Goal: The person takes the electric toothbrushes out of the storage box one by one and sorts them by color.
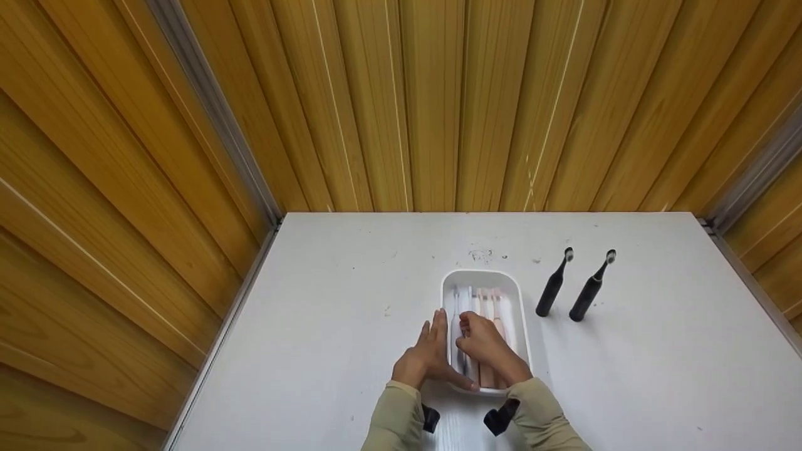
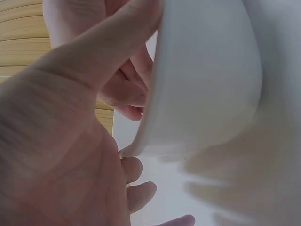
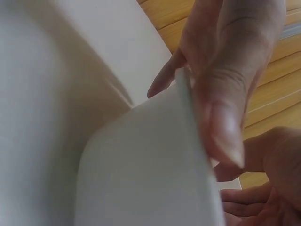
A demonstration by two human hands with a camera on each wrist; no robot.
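A white rectangular tray (image 1: 525,326) lies on the table with several slim toothbrushes in it. Pink toothbrushes (image 1: 495,299) lie at the tray's right, and a pale toothbrush (image 1: 455,305) along its left wall. My left hand (image 1: 431,354) is spread around the near left corner, straight fingers along the left side and thumb at the near rim. My right hand (image 1: 489,343) reaches over the tray from the near right, its fingers bent in above the left-hand toothbrush. Its fingertips are partly hidden, so I cannot tell whether they grip anything.
Two black electric toothbrushes (image 1: 551,291) (image 1: 589,297) are on the white table (image 1: 326,326) to the right of the tray. Yellow wood-panelled walls (image 1: 432,106) enclose the table at the back and sides. Dark smudges (image 1: 481,255) mark the tabletop behind the tray.
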